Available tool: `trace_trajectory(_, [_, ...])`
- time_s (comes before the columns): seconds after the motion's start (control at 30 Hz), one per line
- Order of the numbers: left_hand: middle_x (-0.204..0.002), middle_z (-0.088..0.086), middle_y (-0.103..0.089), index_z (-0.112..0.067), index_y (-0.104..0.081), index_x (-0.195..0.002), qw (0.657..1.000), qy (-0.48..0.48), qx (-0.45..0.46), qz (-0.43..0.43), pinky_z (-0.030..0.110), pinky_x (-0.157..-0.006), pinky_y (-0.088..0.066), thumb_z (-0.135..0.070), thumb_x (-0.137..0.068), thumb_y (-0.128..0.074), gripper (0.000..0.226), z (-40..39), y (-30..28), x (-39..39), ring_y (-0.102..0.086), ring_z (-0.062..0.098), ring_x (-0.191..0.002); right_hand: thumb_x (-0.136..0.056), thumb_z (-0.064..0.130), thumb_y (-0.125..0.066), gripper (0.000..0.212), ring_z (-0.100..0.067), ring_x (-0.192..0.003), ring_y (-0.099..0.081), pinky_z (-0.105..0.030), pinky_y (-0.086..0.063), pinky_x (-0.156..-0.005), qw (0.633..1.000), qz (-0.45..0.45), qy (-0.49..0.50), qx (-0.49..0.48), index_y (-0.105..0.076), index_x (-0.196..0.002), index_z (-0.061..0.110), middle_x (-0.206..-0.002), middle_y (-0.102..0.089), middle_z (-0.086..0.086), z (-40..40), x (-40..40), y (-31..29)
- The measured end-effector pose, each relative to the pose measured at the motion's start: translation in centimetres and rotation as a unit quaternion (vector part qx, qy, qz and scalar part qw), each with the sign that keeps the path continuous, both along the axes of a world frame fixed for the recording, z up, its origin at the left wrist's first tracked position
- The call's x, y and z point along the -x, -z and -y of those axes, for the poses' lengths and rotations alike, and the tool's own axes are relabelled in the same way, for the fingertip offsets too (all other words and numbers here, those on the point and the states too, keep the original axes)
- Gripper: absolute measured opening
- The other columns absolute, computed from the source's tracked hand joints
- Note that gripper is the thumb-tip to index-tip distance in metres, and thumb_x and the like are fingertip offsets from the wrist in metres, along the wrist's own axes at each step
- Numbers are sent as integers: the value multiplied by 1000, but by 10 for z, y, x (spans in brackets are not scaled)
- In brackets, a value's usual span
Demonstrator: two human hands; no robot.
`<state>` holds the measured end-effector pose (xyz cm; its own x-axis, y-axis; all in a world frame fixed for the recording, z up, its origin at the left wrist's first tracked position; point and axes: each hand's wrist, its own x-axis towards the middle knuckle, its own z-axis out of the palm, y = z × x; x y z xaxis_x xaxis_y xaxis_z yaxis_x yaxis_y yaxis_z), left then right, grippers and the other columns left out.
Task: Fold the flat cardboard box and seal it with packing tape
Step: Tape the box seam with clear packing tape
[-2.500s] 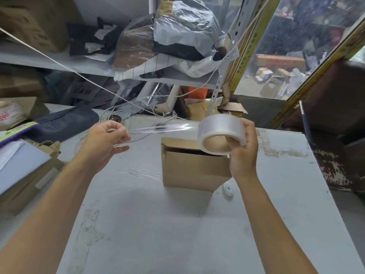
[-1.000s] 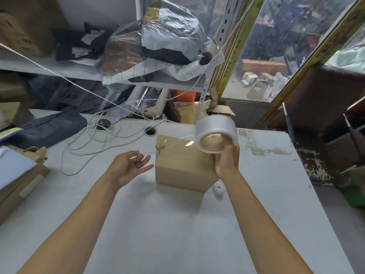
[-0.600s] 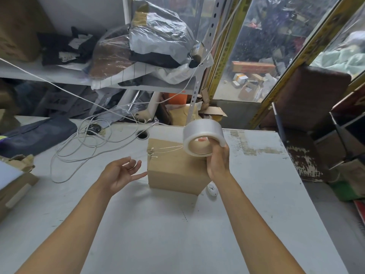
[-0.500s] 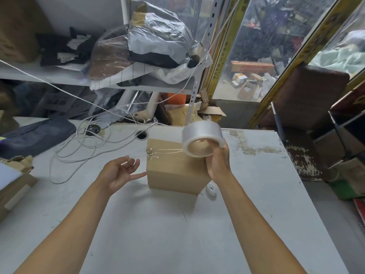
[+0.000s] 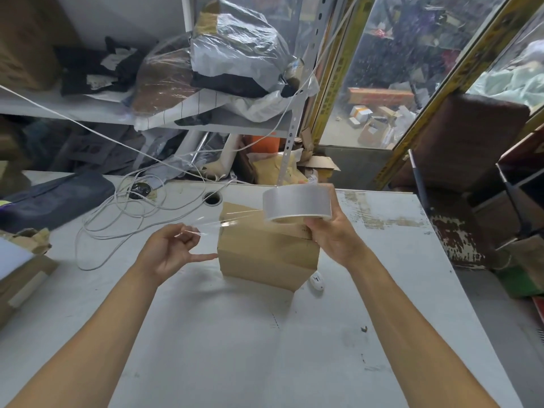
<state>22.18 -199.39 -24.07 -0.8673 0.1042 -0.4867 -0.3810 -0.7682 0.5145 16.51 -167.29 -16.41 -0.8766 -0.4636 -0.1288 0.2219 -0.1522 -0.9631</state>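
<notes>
While the cardboard box (image 5: 266,248) stands already folded into shape near the middle of the white table (image 5: 235,348), sealing appears under way rather than complete. The right hand (image 5: 334,231) grips the roll of clear packing tape (image 5: 297,203) just above the box's top. A drawn-out strip of tape (image 5: 217,222) spans leftward to the left hand (image 5: 173,250), whose curled fingers pinch its free end, one finger extended toward the box. Pressing the strip down and cutting it seemingly remain. Whether tape already adheres to the top seam is hard to judge; the transparent film shows mainly as glare.
</notes>
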Motion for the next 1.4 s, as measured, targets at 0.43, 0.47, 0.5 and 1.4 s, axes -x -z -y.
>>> trace_trajectory(0.43, [-59,-3,-50,-17,-44,-76,995,8,76,-56,71,-88,-49,-11,-99,-44,24,13,-67,22,-58,13,-69,-59,57,-85,89,-14,-122,-55,-44,-54,-96,994,-43,-11,-100,-34,-131,49,-126,-47,9,-19,-7,-48])
trace_trajectory(0.47, [-59,-3,-49,-16,-45,-76,995,16,81,-49,72,-91,-47,-11,-99,-44,23,13,-67,23,-57,13,-69,-65,57,-81,83,-10,-119,-56,-39,-55,-95,988,-67,-19,-137,-32,-132,48,-121,-49,15,-20,-10,-51])
trace_trajectory(0.5, [-60,-2,-48,-16,-46,-77,995,25,88,-44,73,-93,-46,-11,-99,-45,22,13,-66,24,-56,13,-69,-72,53,-76,78,-8,-115,-57,-34,-55,-93,980,-90,-28,-177,-29,-133,46,-116,-50,18,-20,-13,-54])
trace_trajectory(1.4, [-70,4,-48,-15,-55,-66,995,67,71,-35,67,-87,-53,-9,-96,-51,31,10,-58,38,-58,15,-72,-74,-18,-72,75,-3,-96,-65,-27,-58,-69,972,-4,22,-236,-46,-134,18,-113,-60,1,-1,-18,-58])
